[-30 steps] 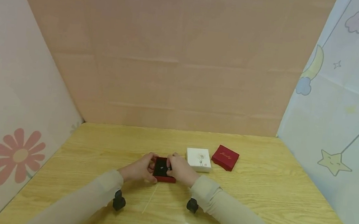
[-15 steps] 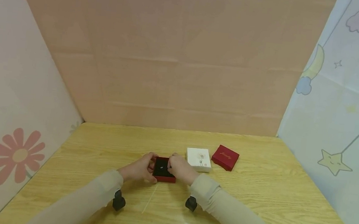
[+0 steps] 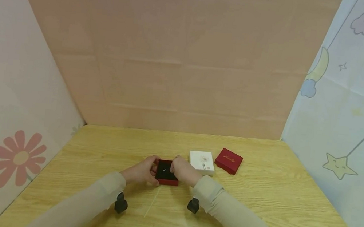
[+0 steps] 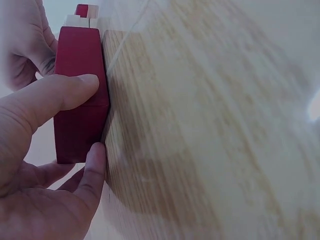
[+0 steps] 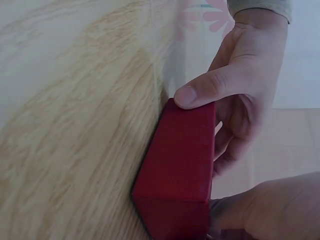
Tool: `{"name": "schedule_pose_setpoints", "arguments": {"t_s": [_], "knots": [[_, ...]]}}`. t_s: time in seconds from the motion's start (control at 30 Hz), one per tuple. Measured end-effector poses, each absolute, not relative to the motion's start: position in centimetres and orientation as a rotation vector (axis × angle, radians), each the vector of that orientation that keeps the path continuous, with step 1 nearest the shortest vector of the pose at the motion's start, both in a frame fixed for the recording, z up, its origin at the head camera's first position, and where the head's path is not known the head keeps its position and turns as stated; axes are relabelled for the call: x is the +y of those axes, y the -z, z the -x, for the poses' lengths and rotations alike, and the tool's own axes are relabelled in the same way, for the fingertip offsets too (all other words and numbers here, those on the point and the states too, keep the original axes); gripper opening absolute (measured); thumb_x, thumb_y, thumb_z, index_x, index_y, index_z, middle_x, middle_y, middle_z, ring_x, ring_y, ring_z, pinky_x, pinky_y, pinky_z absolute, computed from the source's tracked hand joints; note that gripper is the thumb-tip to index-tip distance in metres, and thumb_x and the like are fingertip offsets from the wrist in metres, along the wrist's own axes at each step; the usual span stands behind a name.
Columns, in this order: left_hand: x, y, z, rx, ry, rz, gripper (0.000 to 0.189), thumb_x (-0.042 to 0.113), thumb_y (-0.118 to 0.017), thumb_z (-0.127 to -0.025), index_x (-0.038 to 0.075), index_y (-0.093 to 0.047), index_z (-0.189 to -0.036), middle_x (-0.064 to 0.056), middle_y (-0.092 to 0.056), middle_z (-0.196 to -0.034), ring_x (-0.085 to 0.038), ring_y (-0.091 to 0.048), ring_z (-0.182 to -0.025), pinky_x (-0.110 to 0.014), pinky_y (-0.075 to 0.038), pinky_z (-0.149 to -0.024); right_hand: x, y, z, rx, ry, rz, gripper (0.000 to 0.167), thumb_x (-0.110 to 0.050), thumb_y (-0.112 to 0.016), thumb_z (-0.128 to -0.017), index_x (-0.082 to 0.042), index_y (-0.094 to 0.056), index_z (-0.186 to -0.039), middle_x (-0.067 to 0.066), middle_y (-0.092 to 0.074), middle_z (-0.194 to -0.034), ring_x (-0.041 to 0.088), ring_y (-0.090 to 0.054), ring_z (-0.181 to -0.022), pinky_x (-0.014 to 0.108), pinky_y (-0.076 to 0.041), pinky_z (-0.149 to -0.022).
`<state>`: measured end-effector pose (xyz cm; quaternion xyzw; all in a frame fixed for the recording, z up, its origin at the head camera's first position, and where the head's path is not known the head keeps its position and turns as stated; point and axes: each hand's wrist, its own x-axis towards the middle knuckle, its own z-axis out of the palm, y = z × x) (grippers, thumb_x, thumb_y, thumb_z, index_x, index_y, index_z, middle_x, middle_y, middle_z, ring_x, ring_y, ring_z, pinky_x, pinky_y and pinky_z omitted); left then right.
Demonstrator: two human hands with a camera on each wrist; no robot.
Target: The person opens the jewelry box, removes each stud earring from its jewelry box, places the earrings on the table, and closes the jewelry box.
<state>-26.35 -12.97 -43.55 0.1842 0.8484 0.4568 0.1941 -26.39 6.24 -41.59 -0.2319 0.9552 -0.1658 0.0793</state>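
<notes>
A small red jewelry box base [image 3: 166,182] with a black pad [image 3: 164,176] inside rests on the wooden table. On the pad lies a tiny silver piece [image 3: 164,170]. My left hand [image 3: 141,170] grips the box from its left side; in the left wrist view the thumb [image 4: 82,90] lies on its red wall, with other fingers round the far end. Over the right part of the pad, my right hand [image 3: 185,171] has its fingers curled down, fingertips hidden. I cannot tell whether they pinch something. The right wrist view shows its fingers [image 5: 245,210] at the box's open side.
Just right of the right hand is a white box [image 3: 201,160] with a flower print. Beside it lies a red lid [image 3: 229,160] with gold lettering. A thin pale line [image 3: 151,202] runs along the table in front of the red box. Printed and plain sheets stand around the table.
The fingers of my right hand have curled in and drawn slightly right over the pad. A second silver piece seen at its fingertips earlier is now hidden. My left hand keeps its hold.
</notes>
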Motion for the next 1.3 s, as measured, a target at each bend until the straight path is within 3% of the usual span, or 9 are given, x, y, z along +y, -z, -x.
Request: {"name": "schedule_pose_setpoints", "arguments": {"t_s": [0.37, 0.67, 0.87, 1.07, 1.17, 1.3], "knots": [[-12.7, 43.3, 26.5, 2.406, -1.249, -0.492, 0.077, -0.001, -0.084, -0.069, -0.002, -0.04, -0.133, -0.013, -0.057, -0.116, -0.021, -0.059, -0.098, -0.038, -0.052, -0.089, 6.6, 40.4, 26.5, 2.808, 0.56, 0.679, 0.016, 0.002, -0.057, -0.092, -0.002, -0.072, -0.086, 0.009, -0.068, -0.094, 0.019, -0.064, -0.084, 0.033, -0.055, -0.077], [-12.9, 43.4, 26.5, 2.393, -1.257, -0.535, 0.077, -0.003, -0.083, -0.069, -0.005, -0.039, -0.132, -0.015, -0.057, -0.116, -0.022, -0.06, -0.098, -0.04, -0.053, -0.088, 7.8, 37.7, 26.1, 2.719, 0.792, 0.546, 0.011, -0.011, -0.059, -0.096, -0.007, -0.067, -0.09, 0.006, -0.066, -0.098, 0.015, -0.049, -0.067, 0.028, -0.044, -0.064], [-12.9, 43.4, 26.4, 2.403, -1.252, -0.528, 0.079, -0.003, -0.084, -0.068, -0.005, -0.038, -0.133, -0.015, -0.057, -0.114, -0.022, -0.06, -0.097, -0.04, -0.053, -0.087, 9.4, 35.7, 25.8, 2.707, 0.885, 0.559, 0.012, -0.015, -0.059, -0.097, -0.006, -0.067, -0.096, 0.005, -0.068, -0.106, 0.017, -0.061, -0.092, 0.037, -0.05, -0.085], [-12.8, 43.4, 26.3, 2.392, -1.266, -0.509, 0.081, -0.005, -0.083, -0.068, -0.005, -0.038, -0.135, -0.015, -0.057, -0.114, -0.022, -0.06, -0.096, -0.039, -0.053, -0.086, 11.4, 35.0, 25.3, 2.688, 0.974, 0.538, 0.009, -0.016, -0.058, -0.097, -0.009, -0.063, -0.099, 0.008, -0.062, -0.122, 0.026, -0.059, -0.116, 0.043, -0.048, -0.098], [-12.9, 43.5, 26.4, 2.387, -1.271, -0.509, 0.081, -0.005, -0.083, -0.069, -0.004, -0.037, -0.136, -0.015, -0.057, -0.114, -0.022, -0.059, -0.096, -0.039, -0.052, -0.086, 12.3, 35.1, 24.9, 2.663, 1.018, 0.554, 0.009, -0.014, -0.057, -0.097, -0.007, -0.062, -0.1, 0.011, -0.061, -0.125, 0.028, -0.058, -0.117, 0.043, -0.048, -0.097], [-12.9, 43.4, 26.4, 2.372, -1.285, -0.528, 0.082, -0.006, -0.082, -0.069, -0.004, -0.036, -0.136, -0.015, -0.057, -0.115, -0.022, -0.059, -0.098, -0.039, -0.052, -0.087, 13.1, 35.6, 24.4, 2.611, 1.066, 0.578, 0.011, -0.013, -0.058, -0.097, -0.004, -0.064, -0.099, 0.009, -0.063, -0.113, 0.026, -0.061, -0.102, 0.038, -0.052, -0.088]]}}
